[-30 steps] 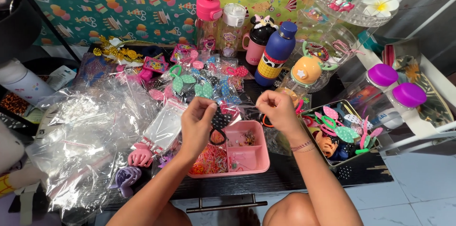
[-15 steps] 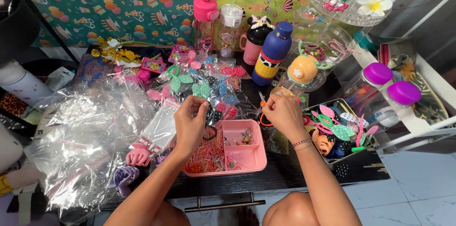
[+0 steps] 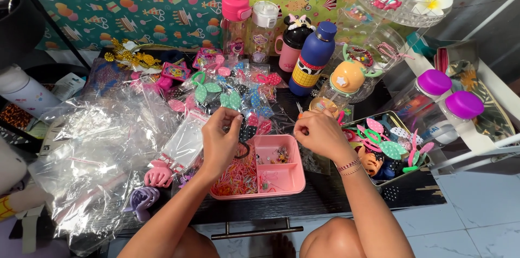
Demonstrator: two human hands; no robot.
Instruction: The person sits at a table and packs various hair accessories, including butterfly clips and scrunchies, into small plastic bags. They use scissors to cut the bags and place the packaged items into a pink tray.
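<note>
The left hand (image 3: pixel 219 141) is raised over the pink plastic two-compartment tray (image 3: pixel 281 178), its fingers (image 3: pixel 234 122) pinched on a small dark polka-dot bow hair accessory (image 3: pixel 246 132) that hangs just above the tray's left compartment; the right hand (image 3: pixel 320 134) sits beside it, fingers curled inward, though what they grip, if anything, is too small to tell. The left compartment already holds a heap of thin orange and pink elastic bands (image 3: pixel 238 174); the right one holds only a few small pieces. Much seems left to sort, judging by the many bow clips (image 3: pixel 216 92) in clear packets across the black bench (image 3: pixel 325 204), the loose clear plastic bags (image 3: pixel 97 144) at the left, and the metal tin of rabbit-ear clips (image 3: pixel 390 147) at the right.
</note>
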